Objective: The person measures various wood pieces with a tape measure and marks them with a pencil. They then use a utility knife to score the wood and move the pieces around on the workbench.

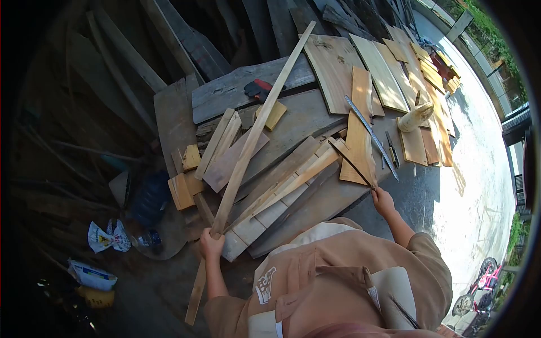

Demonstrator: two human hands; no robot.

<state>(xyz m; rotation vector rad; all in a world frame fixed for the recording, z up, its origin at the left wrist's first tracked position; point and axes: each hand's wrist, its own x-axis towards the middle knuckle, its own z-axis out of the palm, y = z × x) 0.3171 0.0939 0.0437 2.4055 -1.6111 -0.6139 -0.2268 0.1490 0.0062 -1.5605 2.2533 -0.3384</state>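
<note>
My left hand (212,245) is wrapped round a long, narrow wooden strip (265,115) near its lower end. The strip slants up and away across the workbench, over shorter boards. My right hand (383,201) is closed on the near end of a thin dark stick (350,163), whose far end points left over a bundle of pale wooden slats (287,197). Just beyond that hand lies a yellowish plank (360,127), with a metal ruler (372,138) across it. Dark slim tools (392,151) rest beside the ruler.
A black and red glove (257,88) lies on a grey board (220,96). Wide planks (332,67) and a whitish cylinder (416,117) occupy the right side. Rough boards lean at the back. Bags (93,275) and a large blue bottle (151,197) stand left; a pink bicycle (478,287) is far right.
</note>
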